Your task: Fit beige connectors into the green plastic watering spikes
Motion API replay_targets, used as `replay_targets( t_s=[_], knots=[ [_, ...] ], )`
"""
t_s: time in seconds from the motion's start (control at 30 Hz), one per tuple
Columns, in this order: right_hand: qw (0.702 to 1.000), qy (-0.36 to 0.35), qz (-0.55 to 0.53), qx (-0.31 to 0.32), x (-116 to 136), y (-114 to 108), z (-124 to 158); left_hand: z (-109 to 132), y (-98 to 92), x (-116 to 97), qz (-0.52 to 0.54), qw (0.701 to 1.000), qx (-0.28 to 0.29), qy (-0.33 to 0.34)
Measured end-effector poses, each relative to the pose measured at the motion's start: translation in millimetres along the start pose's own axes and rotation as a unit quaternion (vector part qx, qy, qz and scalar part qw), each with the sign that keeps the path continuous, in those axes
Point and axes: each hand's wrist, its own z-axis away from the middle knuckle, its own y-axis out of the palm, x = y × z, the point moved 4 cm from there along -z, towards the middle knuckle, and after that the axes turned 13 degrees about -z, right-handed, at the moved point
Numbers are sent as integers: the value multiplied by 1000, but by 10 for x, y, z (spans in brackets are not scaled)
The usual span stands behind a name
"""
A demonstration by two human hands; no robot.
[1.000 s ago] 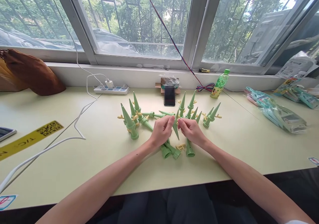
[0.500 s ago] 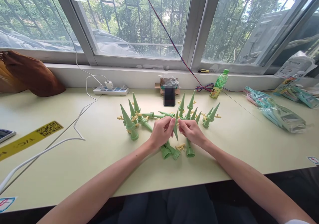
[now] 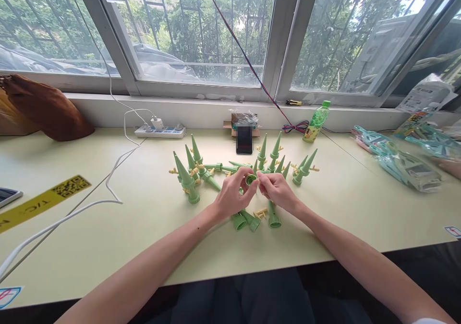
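Note:
My left hand (image 3: 236, 189) is closed around a green plastic watering spike (image 3: 251, 180), whose round open end is turned toward me. Pinched at the side of that opening is my right hand (image 3: 275, 187); whatever sits between its fingertips is too small and hidden to name. Below the hands lie green spike pieces (image 3: 239, 221) with hollow ends, another green piece (image 3: 275, 220) and small yellow valves (image 3: 260, 213). Several spikes with yellow valves stand to the left (image 3: 187, 180), behind (image 3: 275, 148) and to the right (image 3: 305, 168).
Behind the spikes, a phone (image 3: 244, 140) leans on a small box (image 3: 245, 119). A drink bottle (image 3: 317, 122) and a power strip (image 3: 160, 131) stand by the window. Bagged teal items (image 3: 406, 165) lie right, with a blurred skin-coloured shape (image 3: 450, 165) beside them.
The spike between my hands has turned from pointing down to showing its open end. My left fingers have opened wider around it. A skin-coloured shape has appeared at the far right.

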Motion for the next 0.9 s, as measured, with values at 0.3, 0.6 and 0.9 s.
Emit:
replay_targets(
  t_s=[0.3,0.6,0.9],
  knots=[
    [1000,-3,-22,-19,-5,5,9,-35,3,31,145,980,-10,-135],
    [998,-57,7,-4,-13,20,62,-43,73,106,249,929,85,-259],
    [997,-74,16,2,3,14,69,4,121,95,251,912,159,-282]
  ],
)
